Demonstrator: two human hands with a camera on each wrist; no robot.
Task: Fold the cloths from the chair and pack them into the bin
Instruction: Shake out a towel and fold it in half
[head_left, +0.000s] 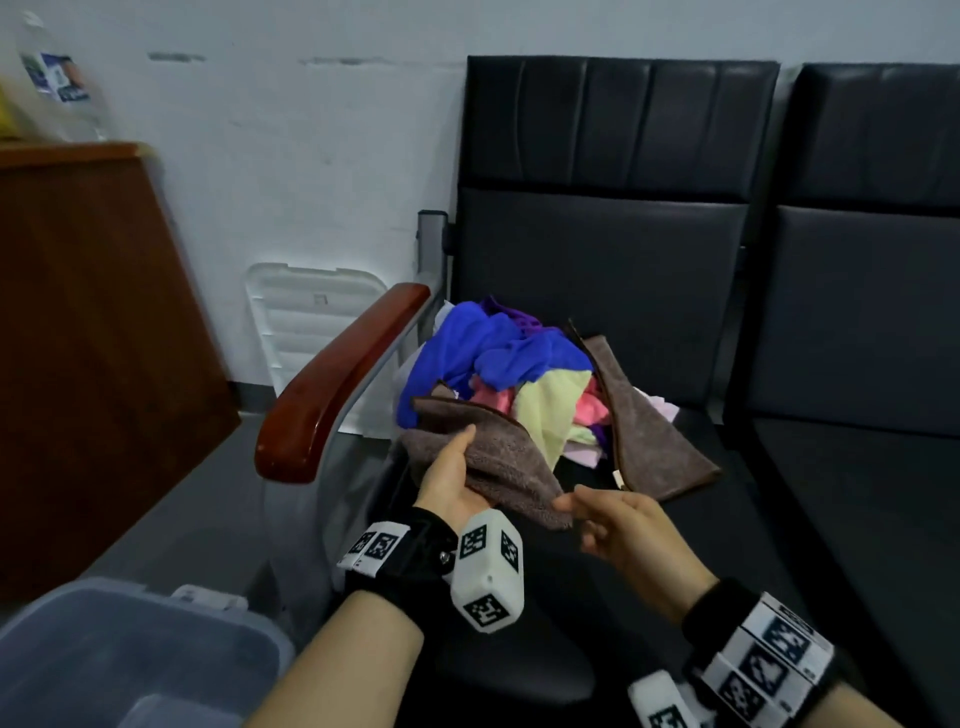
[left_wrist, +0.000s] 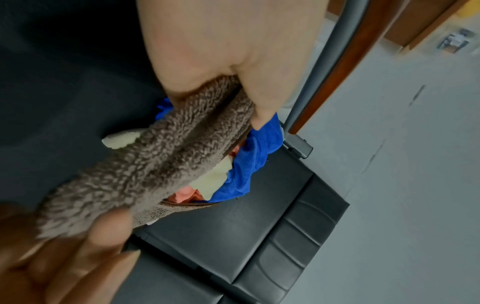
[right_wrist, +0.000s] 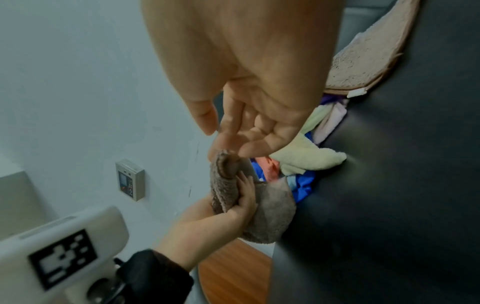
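A folded brown cloth (head_left: 498, 462) was held above the chair seat (head_left: 649, 545), clasped by the left hand (head_left: 452, 480) and pinched at its near corner by the right hand (head_left: 621, 525). Beyond the grip, mixed cloths (head_left: 519, 379) were heaped on the seat.

A black padded chair seat (head_left: 675, 519) with a shiny red-brown wooden armrest (head_left: 337, 384) on its left edge carries the cloths. A heap of soft cloths (head_left: 519, 384) (blue, purple, pink and pale yellow) lies near the back left corner of the seat. A flat brown fuzzy cloth (head_left: 649, 436) lies just beside the heap, toward the middle of the seat. A clear plastic bin (head_left: 130, 654) stands on the grey floor (head_left: 208, 519), left of the chair's front edge.
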